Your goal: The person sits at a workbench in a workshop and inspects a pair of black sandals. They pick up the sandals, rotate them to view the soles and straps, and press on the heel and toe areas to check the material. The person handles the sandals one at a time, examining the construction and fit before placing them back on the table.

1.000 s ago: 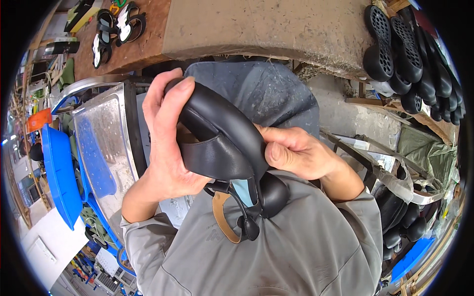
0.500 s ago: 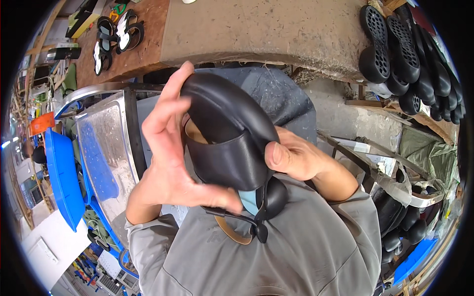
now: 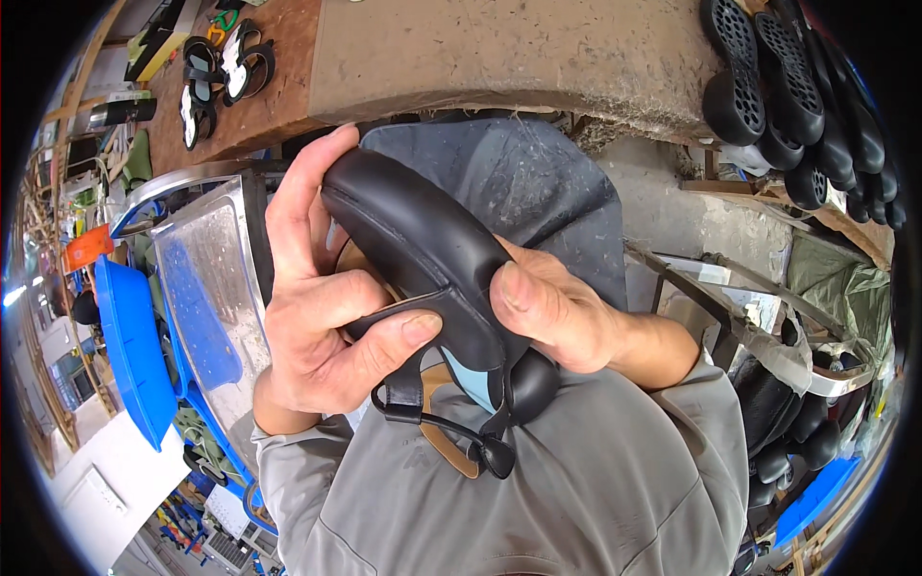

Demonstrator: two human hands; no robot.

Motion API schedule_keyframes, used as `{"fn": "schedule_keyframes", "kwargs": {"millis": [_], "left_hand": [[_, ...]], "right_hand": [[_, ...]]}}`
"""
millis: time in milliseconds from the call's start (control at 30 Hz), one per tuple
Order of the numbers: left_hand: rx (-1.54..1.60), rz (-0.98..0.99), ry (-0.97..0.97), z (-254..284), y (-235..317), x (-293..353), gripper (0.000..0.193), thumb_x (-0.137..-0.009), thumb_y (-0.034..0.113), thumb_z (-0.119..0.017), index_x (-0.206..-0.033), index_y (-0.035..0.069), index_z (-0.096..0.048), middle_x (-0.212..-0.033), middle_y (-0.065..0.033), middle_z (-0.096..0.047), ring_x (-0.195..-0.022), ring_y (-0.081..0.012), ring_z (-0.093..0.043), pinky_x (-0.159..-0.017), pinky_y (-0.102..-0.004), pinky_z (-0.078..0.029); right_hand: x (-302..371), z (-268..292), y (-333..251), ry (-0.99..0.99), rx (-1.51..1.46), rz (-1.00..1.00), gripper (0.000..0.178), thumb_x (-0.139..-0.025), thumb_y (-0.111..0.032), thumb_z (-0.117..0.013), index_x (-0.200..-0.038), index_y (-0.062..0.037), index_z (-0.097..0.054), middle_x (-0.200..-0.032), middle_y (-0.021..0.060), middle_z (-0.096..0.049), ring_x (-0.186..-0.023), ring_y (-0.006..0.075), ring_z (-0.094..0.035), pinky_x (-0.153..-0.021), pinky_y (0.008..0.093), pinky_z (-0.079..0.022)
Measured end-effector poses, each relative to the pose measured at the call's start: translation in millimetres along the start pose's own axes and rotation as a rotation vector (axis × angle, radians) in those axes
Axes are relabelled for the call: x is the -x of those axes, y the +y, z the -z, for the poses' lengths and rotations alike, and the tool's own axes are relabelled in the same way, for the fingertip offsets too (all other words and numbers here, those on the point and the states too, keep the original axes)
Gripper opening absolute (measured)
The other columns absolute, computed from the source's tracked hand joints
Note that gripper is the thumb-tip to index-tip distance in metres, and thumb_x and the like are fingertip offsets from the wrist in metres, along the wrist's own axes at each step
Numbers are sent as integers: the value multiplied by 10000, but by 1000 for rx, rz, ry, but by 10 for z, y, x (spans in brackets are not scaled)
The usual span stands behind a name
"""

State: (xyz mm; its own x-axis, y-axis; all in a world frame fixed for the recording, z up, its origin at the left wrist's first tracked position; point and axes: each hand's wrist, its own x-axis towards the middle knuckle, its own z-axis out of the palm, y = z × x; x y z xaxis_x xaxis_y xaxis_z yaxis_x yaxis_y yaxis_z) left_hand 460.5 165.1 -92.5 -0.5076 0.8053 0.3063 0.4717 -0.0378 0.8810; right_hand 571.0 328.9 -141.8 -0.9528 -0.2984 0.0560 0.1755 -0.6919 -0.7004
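A black sandal (image 3: 423, 250) with a thick curved sole, a tan insole and loose black straps is held up close over my lap. My left hand (image 3: 322, 307) wraps around its left side, fingers over the top of the sole and thumb pressing the strap where it meets the sole. My right hand (image 3: 557, 312) grips the sandal's right side, thumb on the edge of the sole. A strap with a buckle (image 3: 495, 456) hangs below the sandal. My grey sleeves and dark trousers (image 3: 538, 182) lie behind it.
A brown workbench (image 3: 519, 58) runs across the top, with finished sandals (image 3: 226, 67) at its left. Black soles (image 3: 788, 86) are stacked at upper right. A shiny metal tray (image 3: 211, 278) and a blue tub (image 3: 130, 346) stand to my left. More black shoe parts (image 3: 788, 422) lie at right.
My left hand, open-fingered half a second ago, has closed on the sandal with its thumb on the strap. The sandal has tilted and moved closer, and my right hand has shifted its grip.
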Motion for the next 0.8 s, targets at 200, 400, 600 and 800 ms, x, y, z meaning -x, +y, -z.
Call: {"fn": "schedule_keyframes", "kwargs": {"millis": [200,400,600,800], "left_hand": [[-40,-17,-14,33,5,8,262,-749,115,-746,-603,-28,-581,-1402,-307,-209,-1134,-339,-483,-918,-389,-425],[-140,42,91,35,99,4,515,-702,368,-780,-971,9,-526,-1337,-235,-354,-1102,-288,-509,-933,-377,-402],[154,300,30,54,199,-226,518,-794,89,-720,-1215,-16,-438,-1010,-93,-613,-921,-140,-596,-819,-265,-469],[427,314,200,88,-117,-148,464,-807,131,-703,-1174,-28,-469,-1013,-96,-624,-911,-138,-603,-838,-271,-472]], "right_hand": [[0,-9,-54,-27,-5,18,693,-982,-456,-370,-1440,36,-203,-1289,102,-463,-1144,142,-429,-960,263,-338],[29,37,-182,74,-30,-113,595,-981,-464,-382,-1270,47,-483,-1096,63,-576,-1007,94,-501,-866,247,-404],[3,-3,-513,153,404,-147,529,-964,-458,-441,-1083,31,-605,-897,30,-613,-847,73,-527,-749,233,-447],[-54,211,-23,189,51,-72,582,-946,-517,-429,-1180,0,-562,-909,-8,-608,-854,71,-531,-777,204,-427]]}}
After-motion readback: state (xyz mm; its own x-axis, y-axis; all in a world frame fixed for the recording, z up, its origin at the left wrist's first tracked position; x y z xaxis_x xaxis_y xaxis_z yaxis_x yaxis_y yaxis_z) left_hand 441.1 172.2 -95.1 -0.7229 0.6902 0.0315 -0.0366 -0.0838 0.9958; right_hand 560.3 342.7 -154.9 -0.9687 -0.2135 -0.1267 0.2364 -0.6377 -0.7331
